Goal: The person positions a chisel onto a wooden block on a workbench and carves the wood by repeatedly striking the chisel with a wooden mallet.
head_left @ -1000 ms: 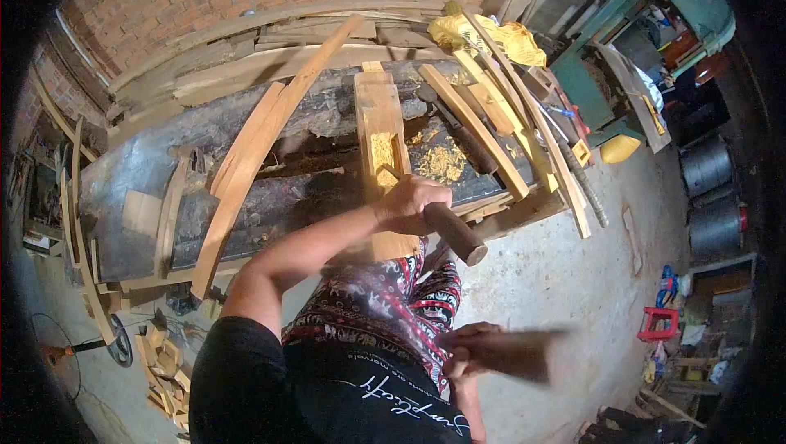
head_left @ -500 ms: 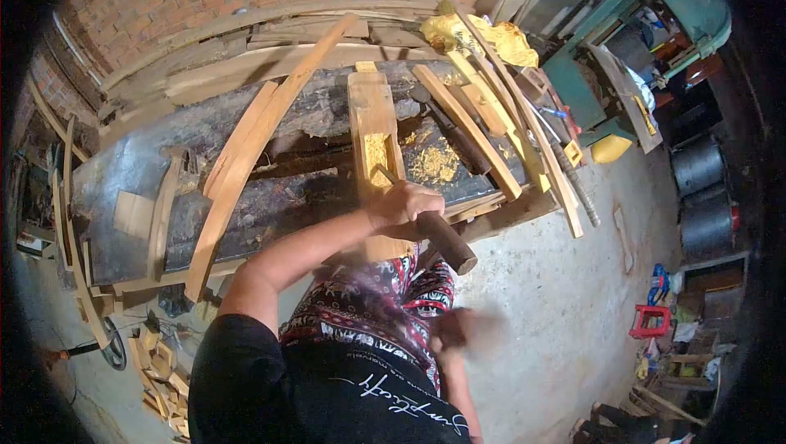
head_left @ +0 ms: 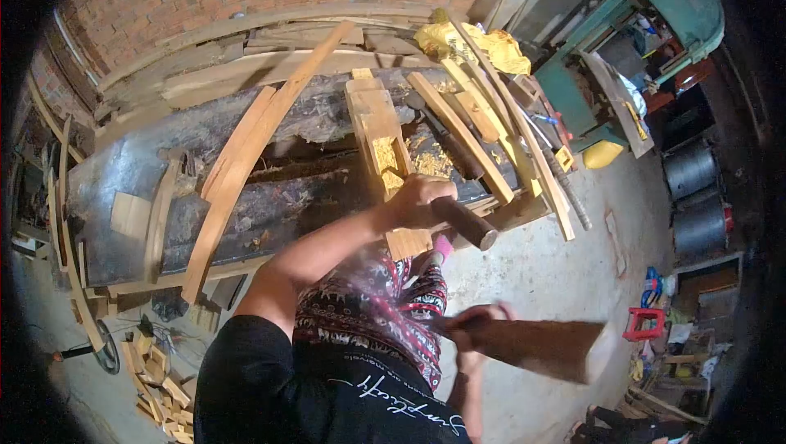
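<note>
My left hand is closed around the thick dark handle of a chisel. It lies low over a wooden beam on the workbench, at the near end of a long slot full of pale wood chips. The chisel's blade is hidden by the hand. Down by my right thigh, my right hand grips a brown wooden mallet, whose broad end points right, away from the beam; motion blurs it a little.
Long planks cross the dark bench to the left, and narrower strips lie to the right. A yellow sack rests behind them. Wood offcuts are piled on the floor at left; a red stool stands at right.
The mallet, a blur before, now shows plainly, swung out to the right. The near end of the slotted beam and my left hand with the chisel appear farther right.
</note>
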The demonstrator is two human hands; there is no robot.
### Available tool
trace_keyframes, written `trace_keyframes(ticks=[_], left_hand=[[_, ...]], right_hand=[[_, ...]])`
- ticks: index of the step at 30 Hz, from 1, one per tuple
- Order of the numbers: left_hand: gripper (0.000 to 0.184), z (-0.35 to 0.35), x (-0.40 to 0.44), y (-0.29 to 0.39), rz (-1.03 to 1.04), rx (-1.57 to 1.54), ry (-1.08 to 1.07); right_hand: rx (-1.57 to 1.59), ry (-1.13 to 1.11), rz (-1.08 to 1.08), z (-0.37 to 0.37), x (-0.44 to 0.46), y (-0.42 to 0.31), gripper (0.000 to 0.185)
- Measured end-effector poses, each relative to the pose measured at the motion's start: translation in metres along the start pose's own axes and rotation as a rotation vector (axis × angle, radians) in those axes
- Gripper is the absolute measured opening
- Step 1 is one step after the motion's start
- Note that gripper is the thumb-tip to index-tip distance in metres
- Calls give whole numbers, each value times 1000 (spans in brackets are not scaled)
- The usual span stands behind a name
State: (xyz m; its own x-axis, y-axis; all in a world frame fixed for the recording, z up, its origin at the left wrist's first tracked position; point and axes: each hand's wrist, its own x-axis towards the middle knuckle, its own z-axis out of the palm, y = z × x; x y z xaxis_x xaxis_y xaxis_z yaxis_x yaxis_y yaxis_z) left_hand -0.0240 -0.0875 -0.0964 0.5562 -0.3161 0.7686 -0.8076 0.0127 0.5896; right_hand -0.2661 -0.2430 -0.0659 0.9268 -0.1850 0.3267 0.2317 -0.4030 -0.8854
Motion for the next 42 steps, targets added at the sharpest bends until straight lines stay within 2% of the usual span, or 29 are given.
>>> trace_keyframes(ticks=[1, 3, 6, 8, 9, 11, 12, 14, 21, 23, 26, 28, 30, 32, 34, 36, 37, 39, 40, 42], left_hand=[[26, -1, -1, -1, -8, 2, -4], [30, -6, 2, 1, -10, -18, -20], [28, -13, 3, 20, -9, 33, -28], [25, -10, 13, 41, 143, 19, -74], [25, -6, 12, 42, 141, 19, -70], [24, -1, 14, 47, 241, 79, -186], [23, -2, 13, 49, 193, 89, -256], [23, 1, 7, 41, 184, 84, -240], [17, 1, -7, 20, 95, 145, -230], [17, -1, -9, 14, 28, 194, -277], [18, -5, -10, 10, 17, 111, -282], [18, -5, -14, 8, 19, 101, -292], [18, -5, -17, 4, 17, 122, -319], [19, -6, -16, 1, 31, 103, -294], [20, -4, -17, 1, 43, 78, -281], [21, -8, -14, -4, 4, 79, -359], [21, -9, -17, -3, -10, 78, -363], [20, -9, -17, -3, 4, 75, -316], [20, -9, -16, 0, -12, 89, -329], [20, -9, -15, -1, 0, 103, -325]], right_hand=[[128, 88, 91, 8, -8, 18, 52], [-25, 197, 187, 15, -40, 67, 45], [-36, 184, 414, 10, -40, 48, 49], [-100, 206, 471, 4, -38, 41, 46], [-16, 276, 418, 4, -34, 36, 40], [-10, 298, 311, -7, -36, 50, 43], [-10, 305, 308, -12, -39, 55, 43], [-22, 316, 253, -19, -42, 57, 43], [7, 287, 312, -31, -58, 44, 36], [166, 350, 287, -28, -47, 10, 38], [168, 445, 53, -39, -46, 1, 74], [137, 466, -28, -42, -46, 0, 67], [29, 349, 45, -39, -49, 11, 61], [-56, 74, 97, -12, -35, 18, 44], [-61, 53, 238, 8, -38, 27, 41], [88, 267, 467, 11, -32, 22, 40], [89, 260, 480, 8, -34, 16, 40], [191, 346, 316, -8, -35, 8, 47], [173, 309, 135, -12, -34, 15, 48], [-110, 166, -178, -12, -26, 25, 47]])
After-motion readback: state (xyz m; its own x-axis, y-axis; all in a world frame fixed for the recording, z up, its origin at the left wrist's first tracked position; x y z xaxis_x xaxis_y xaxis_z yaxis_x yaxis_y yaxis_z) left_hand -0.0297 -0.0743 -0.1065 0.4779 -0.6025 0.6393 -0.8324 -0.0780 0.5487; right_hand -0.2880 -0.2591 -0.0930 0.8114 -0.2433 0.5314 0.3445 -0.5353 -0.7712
